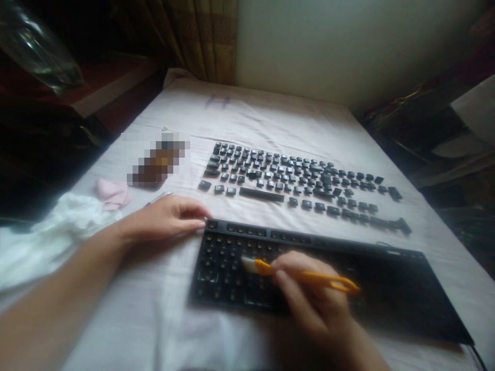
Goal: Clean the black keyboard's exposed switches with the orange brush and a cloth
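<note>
A black keyboard point(390, 288) with its keycaps off lies across the cloth in front of me, bare switch posts showing on its left part. At its far left corner, the fingertips and thumb of my left hand point(174, 216) pinch the edge. My right hand point(313, 288) is closed around the yellow handle of a small brush point(266, 267). The pale bristles are over the left part of the switch area; whether they press on it I cannot tell. Behind the keyboard, the loose black keycaps point(274, 167) are laid out in rows, with the long space bar point(261, 195) near the front.
A pale sheet point(270, 113) covers the surface. To the left are a blurred-out phone-like object point(157, 162), a pink cloth point(113, 193), a crumpled white cloth point(73, 221) and a thin metal tool point(159, 197). A cable point(477, 356) leaves the keyboard's near right corner.
</note>
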A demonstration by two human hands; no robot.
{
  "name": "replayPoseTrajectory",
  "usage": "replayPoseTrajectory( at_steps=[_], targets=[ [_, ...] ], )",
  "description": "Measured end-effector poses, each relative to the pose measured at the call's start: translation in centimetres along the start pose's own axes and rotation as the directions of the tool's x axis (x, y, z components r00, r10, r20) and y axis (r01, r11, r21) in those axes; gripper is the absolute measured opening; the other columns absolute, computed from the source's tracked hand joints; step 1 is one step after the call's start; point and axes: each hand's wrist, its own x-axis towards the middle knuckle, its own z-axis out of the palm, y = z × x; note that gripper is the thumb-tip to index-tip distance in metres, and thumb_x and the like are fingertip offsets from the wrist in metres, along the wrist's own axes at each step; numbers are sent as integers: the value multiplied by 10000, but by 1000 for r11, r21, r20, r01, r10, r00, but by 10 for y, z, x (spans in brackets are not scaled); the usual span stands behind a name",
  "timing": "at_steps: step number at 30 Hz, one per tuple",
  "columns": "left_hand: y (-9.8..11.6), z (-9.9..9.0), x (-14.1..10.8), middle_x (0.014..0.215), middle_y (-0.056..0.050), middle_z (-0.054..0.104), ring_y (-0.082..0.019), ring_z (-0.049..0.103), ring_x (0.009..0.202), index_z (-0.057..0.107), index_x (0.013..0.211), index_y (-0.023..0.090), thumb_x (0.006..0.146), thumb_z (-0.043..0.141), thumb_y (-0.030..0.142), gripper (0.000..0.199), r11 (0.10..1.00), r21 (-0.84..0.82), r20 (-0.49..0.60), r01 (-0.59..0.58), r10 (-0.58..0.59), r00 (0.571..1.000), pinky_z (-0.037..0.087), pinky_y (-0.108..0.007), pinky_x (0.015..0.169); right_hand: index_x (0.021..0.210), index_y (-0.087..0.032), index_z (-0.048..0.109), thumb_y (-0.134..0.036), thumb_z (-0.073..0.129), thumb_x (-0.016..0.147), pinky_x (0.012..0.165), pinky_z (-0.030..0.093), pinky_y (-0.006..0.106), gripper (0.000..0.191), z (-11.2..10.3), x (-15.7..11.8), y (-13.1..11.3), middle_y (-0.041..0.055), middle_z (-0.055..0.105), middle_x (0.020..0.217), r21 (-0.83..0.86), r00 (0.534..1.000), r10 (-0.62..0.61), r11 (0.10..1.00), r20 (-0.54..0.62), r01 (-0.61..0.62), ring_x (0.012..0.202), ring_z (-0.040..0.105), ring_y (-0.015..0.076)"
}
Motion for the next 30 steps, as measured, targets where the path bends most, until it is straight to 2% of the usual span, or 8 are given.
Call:
replayPoseTrajectory(
  at_steps=[6,10,12,14,17,21,25,30],
  targets=[
    [1,1,0,987,18,800,-196,721,897,771,1040,283,866,650,473,285,1000,-6,-9,-8,8,1000,536,-278,866,987,-218,633,-24,563,885,613,612,238,230,4,1,2,6,761,789,32,999,-39,999,19,38,649,743,157],
    [-1,0,0,999,3,799,-210,722,917,771,1033,269,858,651,492,307,1000,10,-14,2,-2,1000,541,-294,880,1029,-221,673,-41,604,902,647,627,234,232,4,-5,6,2,764,834,133,996,24,991,-88,-12,690,744,146],
    [-2,1,0,1004,-2,798,-220,722,927,772,1036,269,852,651,503,321,1000,18,-20,9,-9,1000,544,-300,879,1052,-225,694,-52,606,920,630,620,205,234,3,-7,7,-10,751,828,207,969,131,974,-209,-87,668,728,122],
    [-2,1,0,1009,-3,798,-222,722,932,773,1041,273,854,648,509,326,1000,21,-26,8,-7,1000,545,-301,885,1057,-227,710,-71,610,938,610,613,181,220,2,-9,7,-20,740,813,270,913,240,951,-330,-152,635,712,102],
    [-2,2,0,1017,4,797,-217,722,941,773,1038,281,864,637,524,329,1000,17,-46,2,-2,999,543,-296,901,1044,-227,723,-113,629,952,614,612,177,174,-2,-13,9,-24,734,798,291,854,298,939,-426,-183,616,701,93],
    [-2,4,0,1008,9,799,-215,724,944,778,1004,276,870,628,553,342,1000,15,-101,-2,4,995,539,-296,926,1033,-225,728,-124,639,945,632,610,192,160,-8,-20,13,-23,735,785,188,885,230,968,-405,-166,624,700,100],
    [-4,5,1,1005,2,801,-214,725,948,780,995,272,864,639,564,349,1000,12,-139,7,-6,990,540,-299,926,1061,-233,716,-104,585,960,602,600,192,210,-9,-23,12,-19,738,802,172,911,199,974,-361,-145,630,699,108],
    [-8,5,2,1013,6,802,-206,729,950,779,1003,283,864,643,569,346,1000,21,-168,-10,13,986,545,-279,896,1017,-220,692,-83,559,933,636,589,187,209,-18,-14,3,-8,738,827,80,983,104,992,-149,-93,689,713,114]
  ],
)
